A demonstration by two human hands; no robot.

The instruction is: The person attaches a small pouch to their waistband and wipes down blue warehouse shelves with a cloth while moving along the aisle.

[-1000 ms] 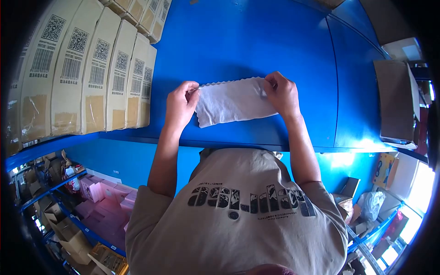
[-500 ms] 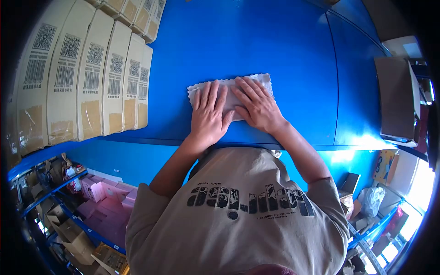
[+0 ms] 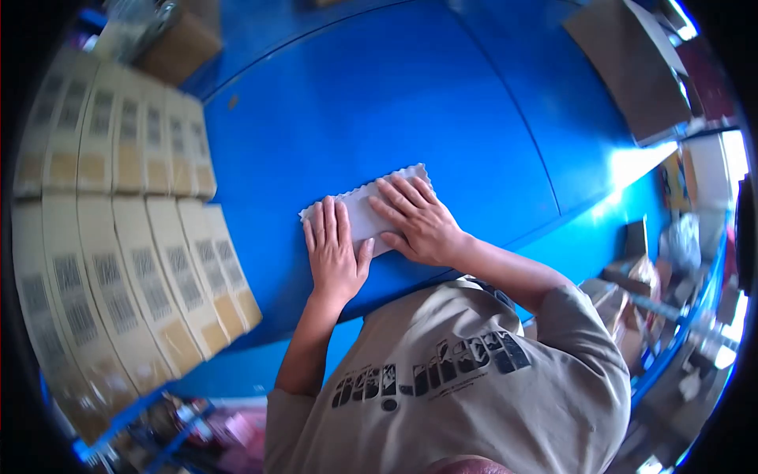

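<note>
A folded pale grey cloth [image 3: 361,215] with a wavy, scalloped edge lies flat on the blue tabletop, close to its front edge. Across its left end rests my left hand [image 3: 335,251], palm down, fingers stretched out and thumb apart. My right hand [image 3: 418,220] lies flat on the right part of the cloth, its fingers spread. Both hands press on top of the cloth rather than grip it. A strip of the cloth shows between them, and the palms cover the rest.
Rows of taped cardboard boxes [image 3: 146,276] with printed codes line the left side of the blue table [image 3: 379,95]. Another brown carton [image 3: 628,67] stands at the far right. Shelving with clear plastic wrap [image 3: 679,241] is at the lower right.
The view has turned, so the table, boxes and cloth appear tilted. Both hands stay flat on the cloth, now lower and slightly left in view. More boxes show on the left.
</note>
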